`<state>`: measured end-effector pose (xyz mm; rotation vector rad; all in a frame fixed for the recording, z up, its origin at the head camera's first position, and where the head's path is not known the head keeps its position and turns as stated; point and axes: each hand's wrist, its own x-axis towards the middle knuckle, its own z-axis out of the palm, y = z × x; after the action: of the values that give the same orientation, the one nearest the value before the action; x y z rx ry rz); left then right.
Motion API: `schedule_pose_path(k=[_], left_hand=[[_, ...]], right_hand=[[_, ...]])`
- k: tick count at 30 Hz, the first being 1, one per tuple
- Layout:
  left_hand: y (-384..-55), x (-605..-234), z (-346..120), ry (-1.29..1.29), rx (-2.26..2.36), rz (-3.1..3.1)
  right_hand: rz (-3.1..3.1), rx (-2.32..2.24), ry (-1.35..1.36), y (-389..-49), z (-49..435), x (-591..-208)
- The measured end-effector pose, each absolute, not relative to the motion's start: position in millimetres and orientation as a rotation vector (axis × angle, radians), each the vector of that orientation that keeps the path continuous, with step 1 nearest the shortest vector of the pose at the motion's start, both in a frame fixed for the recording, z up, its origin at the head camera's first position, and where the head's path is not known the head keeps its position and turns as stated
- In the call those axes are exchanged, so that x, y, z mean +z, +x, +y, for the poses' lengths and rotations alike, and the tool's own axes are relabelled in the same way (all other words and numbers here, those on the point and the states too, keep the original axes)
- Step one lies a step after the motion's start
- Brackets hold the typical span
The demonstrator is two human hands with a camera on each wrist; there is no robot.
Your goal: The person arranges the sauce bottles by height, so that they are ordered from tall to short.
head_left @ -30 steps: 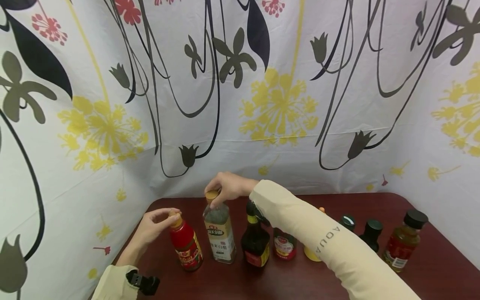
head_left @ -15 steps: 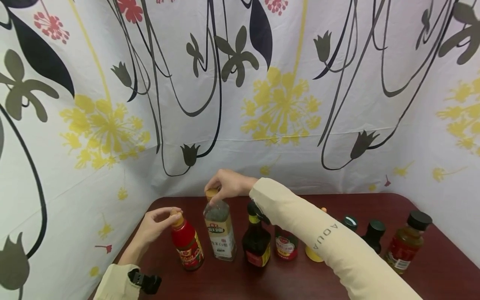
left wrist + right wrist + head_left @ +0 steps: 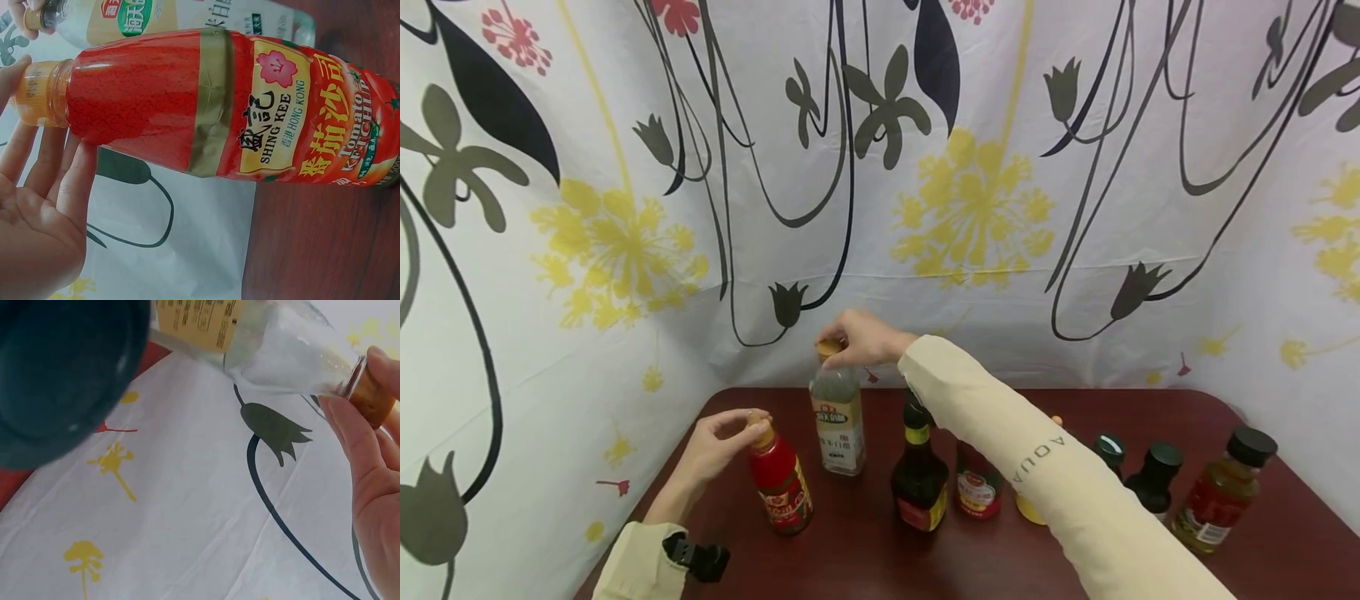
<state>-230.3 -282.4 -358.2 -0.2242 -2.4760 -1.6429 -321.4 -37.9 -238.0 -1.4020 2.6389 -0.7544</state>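
At the left of the head view, my left hand (image 3: 718, 446) pinches the yellow cap of a red tomato ketchup bottle (image 3: 782, 492). That bottle stands slightly tilted, its label (image 3: 275, 112) facing the left wrist camera. My right hand (image 3: 865, 337) grips the amber cap (image 3: 374, 400) of a clear glass vinegar bottle (image 3: 838, 429) from above, thumb on one side and fingers on the other. The vinegar bottle is upright, behind and to the right of the ketchup. A dark sauce bottle (image 3: 919, 487) stands under the right forearm, its top partly covered by the sleeve.
Right of the dark bottle stand a red-labelled bottle (image 3: 979, 492), a yellow bottle (image 3: 1032, 510) mostly behind the sleeve, dark-capped bottles (image 3: 1152, 479) and a black-capped bottle (image 3: 1217, 504). A patterned cloth (image 3: 985, 333) hangs behind the dark red table (image 3: 850, 554). A blurred dark round shape (image 3: 62, 381) fills one corner.
My right hand has moved the vinegar bottle up and back, away from the row. My left hand keeps its pinch on the ketchup cap. The head view has shifted slightly.
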Motion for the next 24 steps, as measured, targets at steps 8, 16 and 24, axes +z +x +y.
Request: schedule_pose_path(k=[8, 16, 24], left_hand=[[-230, -357, -283, -0.226, -1.638, -2.468], [-231, -355, -281, -0.230, -1.636, -2.474], [-227, -356, -282, -0.203, -1.621, -2.480]], right_hand=[[2.720, -0.708, -1.374, -329, -41, -235], [2.756, -0.756, -1.275, -338, -46, -239], [2.811, -0.748, -1.266, -343, -58, -249]])
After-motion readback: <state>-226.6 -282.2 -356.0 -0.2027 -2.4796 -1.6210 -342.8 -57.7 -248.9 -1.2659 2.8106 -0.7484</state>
